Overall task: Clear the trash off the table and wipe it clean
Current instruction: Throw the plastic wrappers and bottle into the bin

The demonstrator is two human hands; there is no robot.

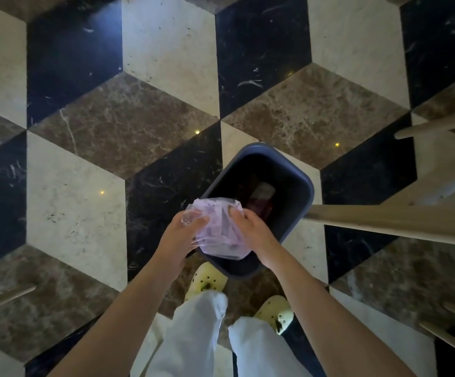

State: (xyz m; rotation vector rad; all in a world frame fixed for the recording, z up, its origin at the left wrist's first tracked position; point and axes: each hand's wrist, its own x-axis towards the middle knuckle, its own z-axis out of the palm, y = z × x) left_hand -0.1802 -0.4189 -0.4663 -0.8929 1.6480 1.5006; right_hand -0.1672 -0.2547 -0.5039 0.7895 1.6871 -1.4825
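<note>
The person held a crinkly, see-through purple plastic bag (219, 227) with both hands, right over the near edge of a dark blue bin (299, 183). The left hand (180, 232) had its fingers closed on the bag's left side, and the right hand (251, 229) had its fingers pinched on the right side. The bin was a box shape with round corners and stood on a shiny stone floor (76, 191) of cream, brown and black tiles. Inside the bin lay something dark red and pale. No writing could be read.
</note>
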